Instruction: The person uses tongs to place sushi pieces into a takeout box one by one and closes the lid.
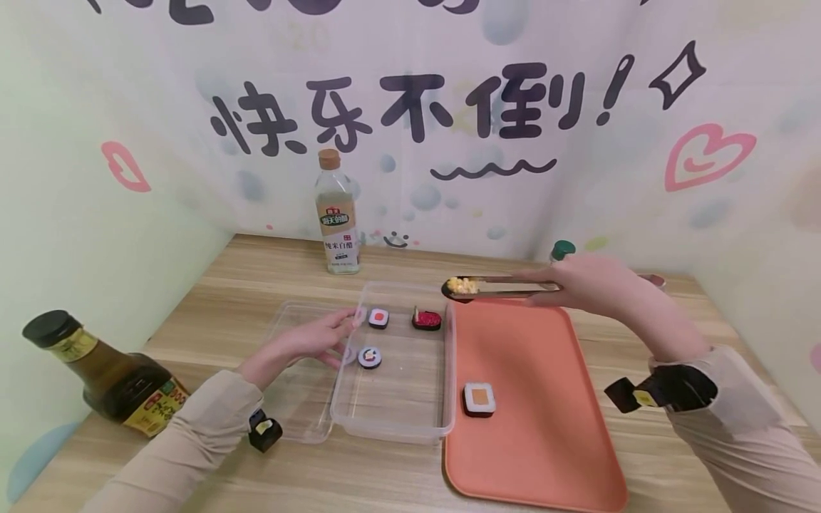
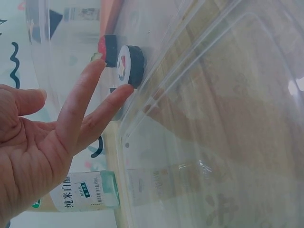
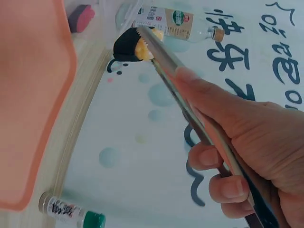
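Observation:
In the head view my right hand [image 1: 593, 288] grips metal tongs [image 1: 513, 280]. Between the tong tips is a dark-wrapped sushi piece with yellow topping [image 1: 463, 286], held above the far right corner of a clear plastic box [image 1: 398, 420]. In that box lie a sushi roll with a red centre [image 1: 378, 318], a red-topped sushi piece [image 1: 426, 319] and a round sushi roll [image 1: 369, 357]. My left hand [image 1: 321, 336] is at the box's left wall, its fingers extended in the left wrist view; whether they touch the wall is hard to tell.
An orange tray [image 1: 532, 456] with a square sushi roll [image 1: 479, 399] stands right of the box. A clear lid [image 1: 301, 420] lies left. A vinegar bottle [image 1: 336, 228] stands behind, a dark sauce bottle [image 1: 122, 385] at left, and a green-capped shaker [image 3: 71, 212] by the back wall.

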Tool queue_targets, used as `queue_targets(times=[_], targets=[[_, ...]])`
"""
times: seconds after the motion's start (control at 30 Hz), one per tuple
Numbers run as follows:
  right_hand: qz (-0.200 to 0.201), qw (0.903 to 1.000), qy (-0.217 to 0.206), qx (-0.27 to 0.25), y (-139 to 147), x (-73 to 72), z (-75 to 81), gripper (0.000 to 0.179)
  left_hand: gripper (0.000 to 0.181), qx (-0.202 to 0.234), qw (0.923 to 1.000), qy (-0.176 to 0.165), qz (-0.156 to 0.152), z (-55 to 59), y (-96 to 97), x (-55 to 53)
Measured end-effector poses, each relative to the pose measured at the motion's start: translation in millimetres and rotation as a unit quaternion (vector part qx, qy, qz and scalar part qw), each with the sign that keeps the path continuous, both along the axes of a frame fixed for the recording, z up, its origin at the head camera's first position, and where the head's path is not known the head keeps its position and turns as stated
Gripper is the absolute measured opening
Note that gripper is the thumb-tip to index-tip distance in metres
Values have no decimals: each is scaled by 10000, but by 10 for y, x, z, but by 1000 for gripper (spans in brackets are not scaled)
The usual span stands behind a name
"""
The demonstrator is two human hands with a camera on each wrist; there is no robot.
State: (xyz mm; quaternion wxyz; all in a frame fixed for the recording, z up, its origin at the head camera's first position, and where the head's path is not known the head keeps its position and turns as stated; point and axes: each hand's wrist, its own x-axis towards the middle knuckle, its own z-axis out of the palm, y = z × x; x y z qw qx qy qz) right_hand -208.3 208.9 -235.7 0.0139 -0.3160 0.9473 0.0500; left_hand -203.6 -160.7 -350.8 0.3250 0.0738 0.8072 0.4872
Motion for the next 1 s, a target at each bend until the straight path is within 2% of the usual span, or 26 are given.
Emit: queue_targets(times=[0.1, 0.2, 0.43, 0.53, 0.57, 0.63, 0.77, 0.87, 0.93, 1.0], targets=[[256, 9996, 126, -69, -151, 6, 25, 46, 52, 7, 10000, 24, 12, -4, -3, 2], [458, 9988, 50, -135, -295, -3, 41, 45, 52, 68, 10000, 44, 33, -17, -5, 0], [452, 9962, -699, 263, -541, -27, 62, 48, 51, 164, 9998, 130, 58, -28, -3, -6], [385, 9922, -1006, 632, -655, 13, 82, 48, 51, 128, 9998, 146, 64, -23, -1, 2], [405, 9908, -991, 833, -696, 39, 84, 46, 51, 116, 9998, 149, 61, -23, -1, 5], [518, 9873, -818, 1262, -790, 101, 83, 44, 51, 98, 9998, 148, 60, -23, -2, 11], [777, 9759, -26, 2041, -978, 205, 31, 43, 52, 114, 9999, 106, 48, -25, -11, 9], [807, 9672, 333, 2385, -1107, 236, -5, 41, 52, 155, 9998, 55, 71, -32, -15, 1], [817, 9605, 562, 2602, -1184, 250, -24, 34, 52, 174, 9998, 50, 54, -34, -15, -1], [849, 9520, 825, 2823, -1257, 270, -43, 20, 51, 200, 9997, 70, 71, -37, -13, -3]])
